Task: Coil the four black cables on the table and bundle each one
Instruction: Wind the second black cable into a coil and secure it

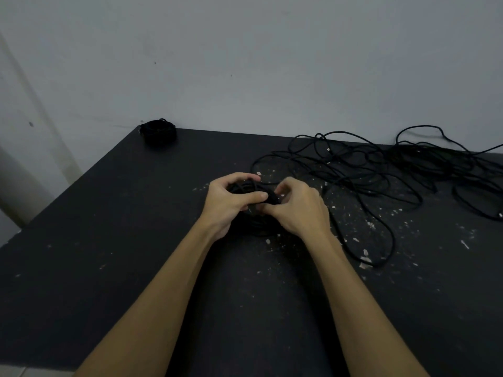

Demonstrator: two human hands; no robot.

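Black is the table (114,240), and in the head view a black coil of cable (246,188) sits at its middle between both hands. The left hand (228,202) curls around the coil with the thumb laid over the top, and the right hand (298,210) pinches the coil at its right side with bent fingers. A finished bundle (158,133) lies at the far left corner near the grey wall (245,63), and loose cables (381,170) are spread over the far right of the table, among pale flecks (364,257).

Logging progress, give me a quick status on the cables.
Both hands, left and right, grip one coil. One bundle done, far corner. Loose tangle waits right.
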